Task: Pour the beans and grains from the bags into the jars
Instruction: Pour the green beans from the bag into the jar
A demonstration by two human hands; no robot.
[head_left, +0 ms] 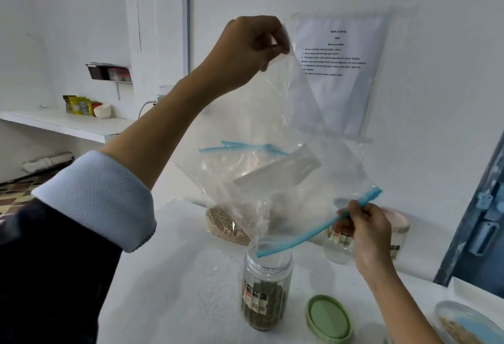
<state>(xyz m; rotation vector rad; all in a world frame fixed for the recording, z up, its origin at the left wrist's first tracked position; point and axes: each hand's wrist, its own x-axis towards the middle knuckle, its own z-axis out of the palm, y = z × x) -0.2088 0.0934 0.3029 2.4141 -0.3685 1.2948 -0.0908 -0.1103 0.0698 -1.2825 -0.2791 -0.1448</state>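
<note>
A clear zip bag point(275, 114) with a blue seal strip hangs upside down and looks empty. My left hand point(248, 49) pinches its bottom corner high up. My right hand point(365, 232) pinches the blue zip edge point(313, 232), whose lower end dips into the mouth of an open clear jar point(266, 286). The jar stands on the white table and is about half full of green beans. Its green lid point(328, 319) lies beside it on the right. Behind, a second bag point(226, 225) holds pale grains.
Another jar with a pink lid point(395, 230) stands behind my right hand. A bag with brownish grains point(461, 324) lies at the lower right. A printed sheet point(338, 71) hangs on the wall. A blue door frame point(480, 221) stands at the right. A shelf point(68, 122) with packets is far left.
</note>
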